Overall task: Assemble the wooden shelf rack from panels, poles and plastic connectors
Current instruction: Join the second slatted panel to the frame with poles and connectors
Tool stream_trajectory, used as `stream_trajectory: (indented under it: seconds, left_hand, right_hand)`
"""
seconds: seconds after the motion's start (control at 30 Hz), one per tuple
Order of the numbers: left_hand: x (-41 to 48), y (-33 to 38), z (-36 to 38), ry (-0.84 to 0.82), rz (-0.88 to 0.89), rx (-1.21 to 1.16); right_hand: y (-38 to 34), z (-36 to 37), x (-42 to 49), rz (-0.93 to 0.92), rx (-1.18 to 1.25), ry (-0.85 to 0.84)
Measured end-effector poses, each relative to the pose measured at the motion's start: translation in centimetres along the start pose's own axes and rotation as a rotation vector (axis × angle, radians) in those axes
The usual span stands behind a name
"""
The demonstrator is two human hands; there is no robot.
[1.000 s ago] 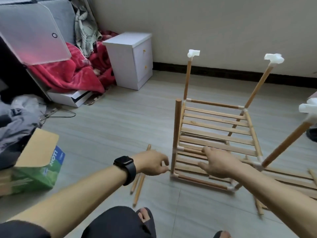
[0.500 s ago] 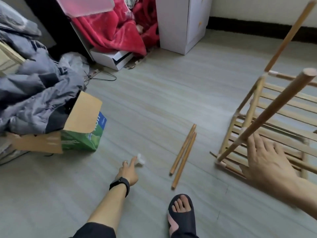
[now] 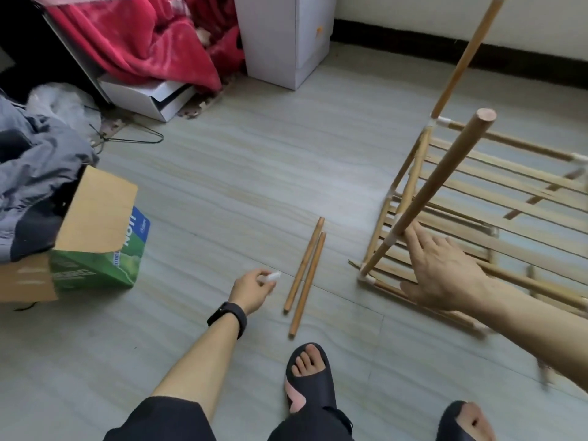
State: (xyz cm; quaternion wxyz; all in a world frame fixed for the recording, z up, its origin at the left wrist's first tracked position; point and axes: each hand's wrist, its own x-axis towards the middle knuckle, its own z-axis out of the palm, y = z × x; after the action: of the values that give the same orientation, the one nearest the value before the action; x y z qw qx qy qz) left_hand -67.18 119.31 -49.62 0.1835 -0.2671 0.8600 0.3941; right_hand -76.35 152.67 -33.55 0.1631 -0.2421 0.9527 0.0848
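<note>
Wooden shelf rack (image 3: 496, 198), part-built: pale slatted panels joined at the corners by small white plastic fittings, standing tilted on the grey floor (image 3: 222, 186) at the right of view. One round pole (image 3: 445, 168) leans up from its near lower corner, bare flat end uppermost; a second, thinner pole (image 3: 467, 55) rises behind it. Two loose poles (image 3: 304, 265) lie side by side on the floor, touching, between the rack and the left hand (image 3: 253, 288). The left hand, black watch band (image 3: 228, 318) at the wrist, pinches a white plastic connector (image 3: 274, 276) in curled fingertips, low over the floor. The right hand (image 3: 442, 272) has its fingers straight and slightly spread over the rack's lower slats, the forefinger by the leaning pole. An open cardboard box (image 3: 95, 237) sits well to the left.
</note>
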Motion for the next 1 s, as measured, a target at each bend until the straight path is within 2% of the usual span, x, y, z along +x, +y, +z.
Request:
stream_trajectory:
  seconds: [0.13,0.2,0.23,0.3,0.4,0.47,0.57,0.7,0.77,0.9,1.0]
  left_hand:
    - [-3.3,10.5,-4.7,0.154,0.347,-0.131]
    - [-6.1,15.9,-6.7,0.246,0.553,-0.148]
    - [-7.6,18.3,-7.5,0.285,0.647,-0.154]
    - [-10.2,22.7,-8.9,0.346,0.817,-0.148]
    - [-13.7,27.9,-9.9,0.422,1.018,-0.122]
    - [-15.4,30.4,-10.0,0.446,1.093,-0.105]
    - [-17.1,32.7,-9.3,0.437,1.14,-0.038]
    - [-18.4,33.9,-7.7,0.387,1.147,-0.056]
    - [-18.6,34.0,-7.0,0.346,1.072,-0.185]
    - [-18.7,34.0,-7.0,0.158,0.799,-0.592]
    - [-18.5,33.7,-6.9,0.038,0.663,-0.689]
  right_hand:
    - [0.1,-3.4,-0.9,0.057,0.15,-0.124]
    - [0.4,-5.4,-1.9,0.099,0.252,-0.126]
    - [0.6,-6.3,-2.4,0.116,0.346,-0.074]
    - [1.2,-8.5,-3.6,0.136,0.642,0.133]
    - [1.6,-12.3,-5.7,0.119,1.186,0.578]
    - [1.3,-14.4,-7.1,0.03,1.408,0.704]
    - [0.5,-16.1,-8.8,-0.103,1.506,0.714]
    - [0.6,-16.3,-9.9,-0.115,1.504,0.734]
    - [1.4,-16.1,-9.9,-0.078,1.553,0.73]
    - [2.7,-16.1,-9.7,-0.053,1.714,0.678]
    - [2.8,-15.8,-9.3,-0.063,1.733,0.633]
